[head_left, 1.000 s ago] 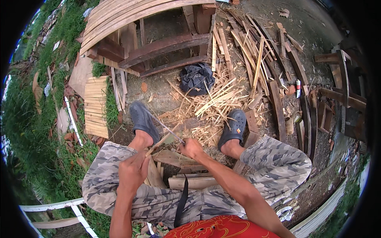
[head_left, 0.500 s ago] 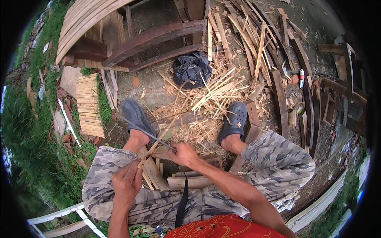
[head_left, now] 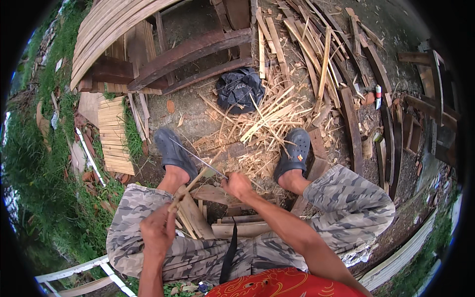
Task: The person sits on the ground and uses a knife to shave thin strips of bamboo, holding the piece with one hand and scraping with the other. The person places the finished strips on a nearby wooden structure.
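My left hand (head_left: 158, 228) is closed on the near end of a narrow strip of wood (head_left: 192, 185), which slants up and away to the right between my shins. In my right hand (head_left: 238, 186), closed around its handle, is a long thin-bladed knife (head_left: 190, 152). Its blade reaches up and left toward my left shoe (head_left: 173, 152) and crosses the strip near the strip's far end. Whether the blade touches the strip I cannot tell. Below the strip, between my legs, lie wooden boards (head_left: 195, 214).
Pale shavings and split strips (head_left: 269, 119) cover the ground ahead, beside a crumpled black plastic bag (head_left: 240, 90). A wooden frame with slats (head_left: 188, 54) stands at the far left. Long dark beams (head_left: 350, 128) lie on the right. A slatted panel (head_left: 113, 133) rests by the grass.
My right hand has moved slightly right and up with the knife, and the blade now stands farther out from the strip. My left hand still grips the strip in nearly the same place.
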Available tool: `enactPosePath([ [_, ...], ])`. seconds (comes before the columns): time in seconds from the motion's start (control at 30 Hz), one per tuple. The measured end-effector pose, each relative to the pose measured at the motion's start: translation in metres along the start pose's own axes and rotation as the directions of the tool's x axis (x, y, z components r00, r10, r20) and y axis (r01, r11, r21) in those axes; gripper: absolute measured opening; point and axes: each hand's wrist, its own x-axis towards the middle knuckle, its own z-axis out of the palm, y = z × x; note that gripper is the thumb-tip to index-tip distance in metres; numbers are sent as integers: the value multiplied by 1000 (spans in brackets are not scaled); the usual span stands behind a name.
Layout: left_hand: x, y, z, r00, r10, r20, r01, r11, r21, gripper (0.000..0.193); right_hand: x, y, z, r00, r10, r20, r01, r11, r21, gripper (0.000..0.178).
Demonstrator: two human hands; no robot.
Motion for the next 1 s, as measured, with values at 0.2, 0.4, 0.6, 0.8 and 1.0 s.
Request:
enactPosePath([
  [0.2,-2,0,0,999,36,12,-36,999,14,16,7,24,9,984,-150,-99,142,986,-87,30],
  [0.4,4,2,4,1000,15,-26,-15,1000,-3,17,11,35,6,995,-101,-27,99,993,-69,31],
  [0.6,2,5,1,999,-41,-9,41,999,-10,12,39,57,-7,990,129,62,-120,985,-126,37],
  [0.8,-8,11,2,1000,4,-14,-4,1000,25,15,27,79,18,994,113,5,-112,989,-93,37],
  [1.0,-6,11,3,997,49,-55,-49,999,-8,13,27,79,2,985,154,71,-147,984,-103,36],
])
